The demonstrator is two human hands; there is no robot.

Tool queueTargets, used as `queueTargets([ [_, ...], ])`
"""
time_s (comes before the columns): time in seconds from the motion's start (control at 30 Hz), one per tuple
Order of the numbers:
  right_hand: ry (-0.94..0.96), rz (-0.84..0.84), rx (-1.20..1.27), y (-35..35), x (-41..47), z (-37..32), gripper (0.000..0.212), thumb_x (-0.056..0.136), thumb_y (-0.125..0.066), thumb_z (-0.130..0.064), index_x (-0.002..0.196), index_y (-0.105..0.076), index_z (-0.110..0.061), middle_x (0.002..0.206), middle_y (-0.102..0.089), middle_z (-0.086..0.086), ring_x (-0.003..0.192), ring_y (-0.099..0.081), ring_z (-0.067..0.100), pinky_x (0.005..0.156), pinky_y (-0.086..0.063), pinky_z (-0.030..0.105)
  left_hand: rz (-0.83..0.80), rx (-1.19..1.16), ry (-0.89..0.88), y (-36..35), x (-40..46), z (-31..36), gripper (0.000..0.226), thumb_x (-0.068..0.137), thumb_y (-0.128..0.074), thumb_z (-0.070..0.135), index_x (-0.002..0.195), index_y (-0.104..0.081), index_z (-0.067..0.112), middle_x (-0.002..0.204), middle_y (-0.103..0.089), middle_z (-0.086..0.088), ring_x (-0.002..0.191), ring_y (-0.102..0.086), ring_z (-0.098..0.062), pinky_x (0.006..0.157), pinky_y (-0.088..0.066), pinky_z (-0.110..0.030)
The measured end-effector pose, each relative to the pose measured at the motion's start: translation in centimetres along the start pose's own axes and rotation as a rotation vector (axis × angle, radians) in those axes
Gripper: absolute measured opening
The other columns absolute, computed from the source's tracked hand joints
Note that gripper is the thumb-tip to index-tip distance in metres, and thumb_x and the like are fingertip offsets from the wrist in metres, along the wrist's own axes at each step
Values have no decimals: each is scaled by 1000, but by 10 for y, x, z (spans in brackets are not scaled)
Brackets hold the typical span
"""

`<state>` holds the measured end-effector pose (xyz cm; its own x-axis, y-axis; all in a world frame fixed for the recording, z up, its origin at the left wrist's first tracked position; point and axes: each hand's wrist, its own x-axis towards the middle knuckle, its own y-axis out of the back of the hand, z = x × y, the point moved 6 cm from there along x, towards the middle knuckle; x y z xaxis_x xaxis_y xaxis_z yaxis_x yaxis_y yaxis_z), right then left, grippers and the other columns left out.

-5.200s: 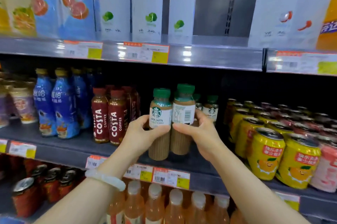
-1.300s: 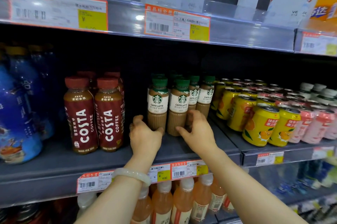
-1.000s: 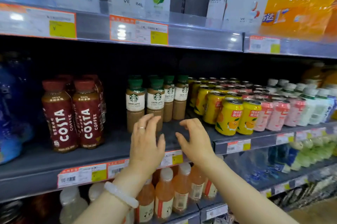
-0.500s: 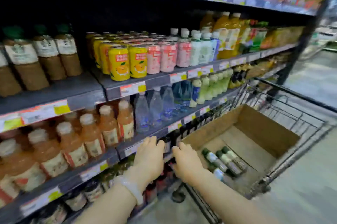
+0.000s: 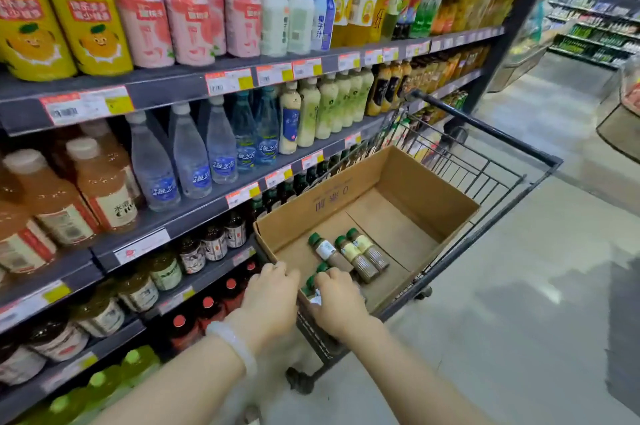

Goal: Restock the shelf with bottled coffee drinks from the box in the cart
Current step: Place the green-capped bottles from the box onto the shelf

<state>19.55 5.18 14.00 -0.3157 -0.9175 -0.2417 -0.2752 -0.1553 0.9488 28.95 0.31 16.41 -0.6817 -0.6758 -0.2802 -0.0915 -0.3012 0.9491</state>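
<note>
An open cardboard box [image 5: 427, 184] sits in the wire cart [image 5: 498, 179]. Three green-capped coffee bottles [image 5: 353, 253] lie side by side on the box floor. Two more coffee bottles [image 5: 314, 281] lie in the near corner, only their caps and a bit of label showing. My right hand [image 5: 341, 305] is down in that corner with its fingers curled around one of them. My left hand [image 5: 273, 296], a pale bangle on its wrist, hovers at the box's near-left rim with its fingers apart, holding nothing. The coffee section of the shelf is out of view.
Stocked shelves [image 5: 173, 85] run along the left, holding cans, water and juice bottles, close against the cart's left side. The cart handle [image 5: 485, 127] is at the far end. Grey aisle floor [image 5: 519, 286] lies to the right.
Both hands let go of the bottles on the shelf and came away. The view swung right and down to the cart. My hands dropped into the box's near corner, the right one onto a bottle.
</note>
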Motion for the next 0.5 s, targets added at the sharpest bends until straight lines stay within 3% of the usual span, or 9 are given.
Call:
queueTargets([
  [0.1, -48, -16, 5, 5, 22, 23, 37, 90, -54, -27, 121, -47, -8, 128, -44, 13, 120, -40, 32, 96, -38, 37, -15, -2, -21, 4, 35, 5, 31, 88, -51, 19, 118, -46, 12, 128, -42, -9, 121, -38, -30, 93, -38, -37],
  [0.33, -216, -1, 23, 39, 92, 99, 35, 90, -53, -28, 119, -50, -10, 124, -48, 13, 115, -46, 32, 88, -43, 37, -28, -105, -39, 20, 125, 18, 39, 90, -52, 20, 127, -43, 13, 131, -40, -9, 123, -38, -30, 95, -38, -38],
  [0.5, -260, -107, 37, 12, 127, 124, 40, 88, -56, -28, 122, -50, -9, 126, -50, 14, 117, -47, 32, 92, -42, 34, -140, -162, 0, -10, 161, 13, 42, 90, -53, 22, 129, -41, 12, 130, -42, -10, 122, -41, -30, 94, -40, -38],
])
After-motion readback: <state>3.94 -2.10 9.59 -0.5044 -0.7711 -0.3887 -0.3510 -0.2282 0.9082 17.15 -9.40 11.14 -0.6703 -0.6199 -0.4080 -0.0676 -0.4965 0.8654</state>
